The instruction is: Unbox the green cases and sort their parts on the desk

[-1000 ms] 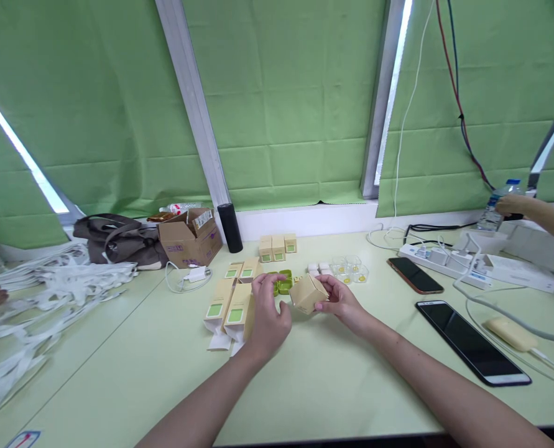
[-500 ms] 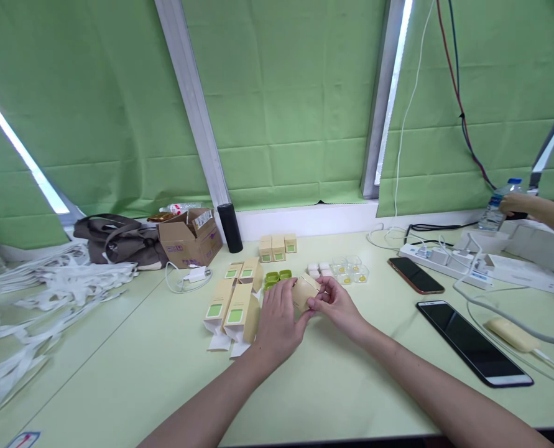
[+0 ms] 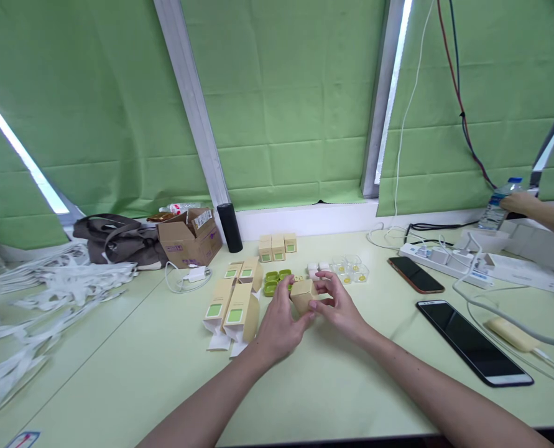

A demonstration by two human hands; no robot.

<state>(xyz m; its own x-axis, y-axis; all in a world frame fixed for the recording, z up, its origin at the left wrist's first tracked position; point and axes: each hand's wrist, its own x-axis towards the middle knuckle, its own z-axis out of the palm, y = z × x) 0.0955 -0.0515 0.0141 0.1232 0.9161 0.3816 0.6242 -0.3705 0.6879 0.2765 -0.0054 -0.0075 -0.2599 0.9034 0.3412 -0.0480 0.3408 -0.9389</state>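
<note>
The left hand (image 3: 279,320) and right hand (image 3: 339,305) both grip 1 small tan box (image 3: 303,292) just above the counter (image 3: 327,379), with 3 closed boxes (image 3: 277,246) standing behind and several longer cartons (image 3: 232,305) lying beside.

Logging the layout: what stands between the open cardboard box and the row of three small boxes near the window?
A black cylinder stands upright between them, seen in the head view.

Forearms lay from 7 and 4 o'clock; left hand (image 3: 279,320) and right hand (image 3: 339,305) were close together at centre, fingers curled.
</note>
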